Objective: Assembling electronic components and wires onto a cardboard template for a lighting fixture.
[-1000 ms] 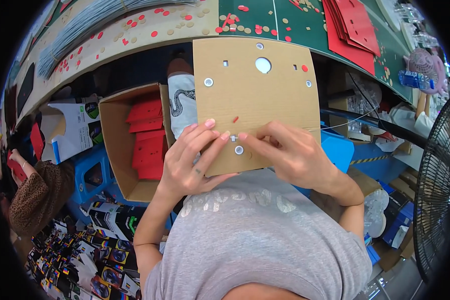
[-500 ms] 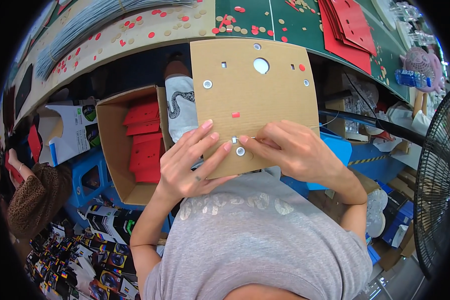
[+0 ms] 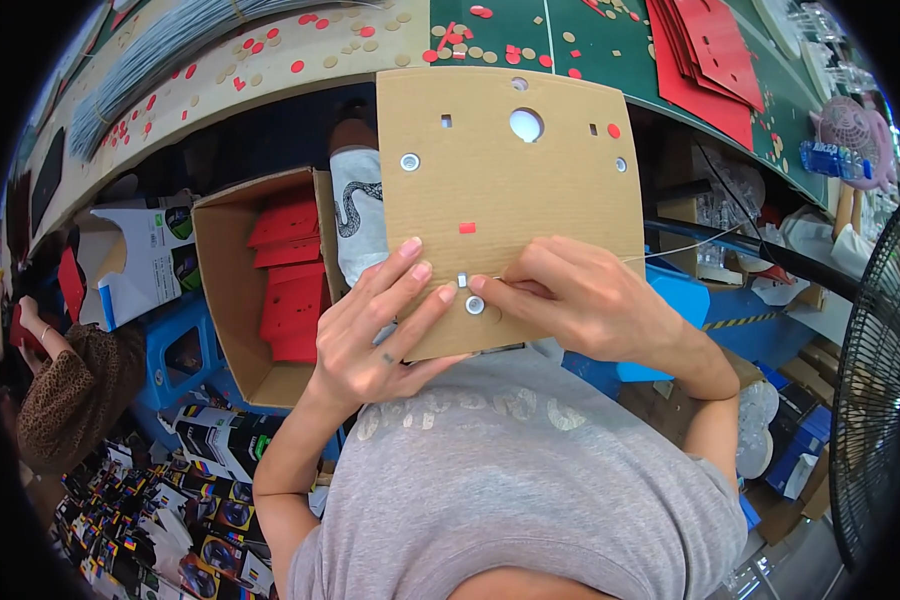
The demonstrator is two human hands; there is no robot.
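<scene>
A brown cardboard panel (image 3: 530,195) rests tilted in front of my body, with a large round hole, small slots and several metal-rimmed holes in it. My left hand (image 3: 375,325) grips its near left part, fingers flat on top and thumb at the lower edge. My right hand (image 3: 580,295) is closed in a pinch above the panel's near right part. A thin wire (image 3: 685,247) passes through its grip and sticks out to the right. The right index fingertip is beside a small slot (image 3: 462,280) and a metal-rimmed hole (image 3: 475,305). The wire's other end is hidden.
A carton (image 3: 210,270) of red sheets stands to the left. On the bench ahead lie a bundle of grey wires (image 3: 160,70), scattered red and tan discs, and stacked red panels (image 3: 705,60). A black fan (image 3: 880,390) stands at right. Another person (image 3: 75,400) sits far left.
The panel has shifted slightly up and its right side outward. More of the wire now shows to the right of my right hand. Both hands keep nearly the same places.
</scene>
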